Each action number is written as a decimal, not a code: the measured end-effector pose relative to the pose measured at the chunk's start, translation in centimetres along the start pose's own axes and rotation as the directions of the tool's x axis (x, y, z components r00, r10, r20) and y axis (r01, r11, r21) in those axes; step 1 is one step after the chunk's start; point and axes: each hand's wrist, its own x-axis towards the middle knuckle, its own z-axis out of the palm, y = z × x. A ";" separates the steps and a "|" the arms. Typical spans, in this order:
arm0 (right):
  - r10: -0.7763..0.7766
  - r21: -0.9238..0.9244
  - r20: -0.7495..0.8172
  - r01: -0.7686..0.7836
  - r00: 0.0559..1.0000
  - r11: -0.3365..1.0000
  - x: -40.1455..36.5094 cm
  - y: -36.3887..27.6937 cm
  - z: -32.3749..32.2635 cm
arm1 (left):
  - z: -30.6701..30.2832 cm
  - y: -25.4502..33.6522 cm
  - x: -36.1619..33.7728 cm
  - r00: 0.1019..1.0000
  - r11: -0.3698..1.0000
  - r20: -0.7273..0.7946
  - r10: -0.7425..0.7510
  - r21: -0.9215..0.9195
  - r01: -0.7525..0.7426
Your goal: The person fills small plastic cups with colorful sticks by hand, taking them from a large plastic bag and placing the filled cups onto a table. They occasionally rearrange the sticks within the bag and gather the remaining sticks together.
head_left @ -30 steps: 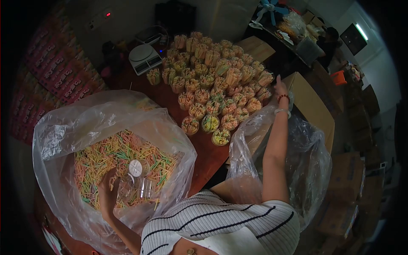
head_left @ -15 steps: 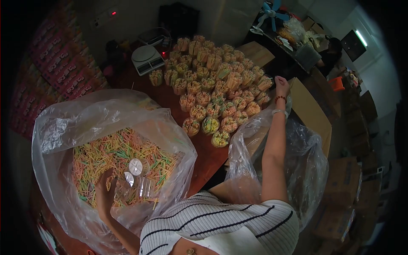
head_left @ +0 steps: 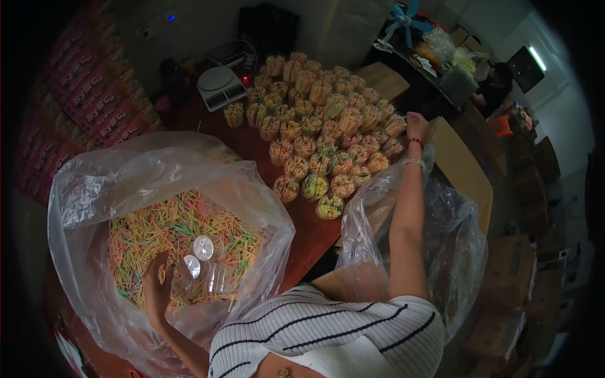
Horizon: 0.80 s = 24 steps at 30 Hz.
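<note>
A big clear plastic bag (head_left: 82, 195) on the left holds a heap of short pastel sticks (head_left: 148, 233). My left hand (head_left: 157, 283) reaches into it, fingers curled around a few sticks. Beside that hand, several clear empty jars (head_left: 217, 277) lie on the heap, two showing silvery round ends. My right arm stretches far forward to the crowd of filled jars. There, my right hand (head_left: 416, 124), fingers bent together, has its fingertips at the side of a tilted jar of sticks (head_left: 395, 125) on the right edge of the group.
Many filled jars (head_left: 305, 148) stand close together on the red-brown table (head_left: 252, 148). A white scale (head_left: 220, 86) sits behind them. At right is an open carton (head_left: 463, 160) with a plastic liner (head_left: 457, 233). A person (head_left: 495, 88) is at the far right, near a blue fan (head_left: 406, 22).
The view has shifted slightly. My right hand has come a little nearer the jar at the group's right edge, closing a dark gap. My left hand stays in place.
</note>
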 end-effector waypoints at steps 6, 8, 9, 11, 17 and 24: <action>-0.055 0.057 0.069 0.051 0.996 0.997 -1.4 -2.4 -1.4 | 0.2 -0.2 0.2 1.000 1.000 0.014 0.019 0.005 -0.019; -0.067 0.055 0.111 0.061 0.992 0.997 -1.7 -2.6 -1.8 | 0.3 -0.4 0.3 1.000 1.000 0.021 0.010 -0.017 -0.009; -0.114 0.038 0.147 0.109 0.983 0.993 -1.8 -2.6 -2.0 | 0.3 -0.5 0.3 1.000 1.000 0.023 0.011 -0.017 -0.011; -0.160 0.025 0.183 0.159 0.970 0.987 -2.0 -2.6 -2.1 | 0.4 -0.8 0.2 1.000 1.000 0.014 0.012 0.004 -0.012; -0.333 0.067 0.214 0.327 0.918 0.943 -3.0 -4.0 -2.4 | 0.4 -0.6 0.2 1.000 1.000 0.026 0.008 0.030 -0.009; -0.237 0.114 -0.007 0.236 0.971 0.965 -2.4 -3.5 -2.1 | 0.6 -0.8 0.0 1.000 1.000 0.011 0.022 0.003 -0.022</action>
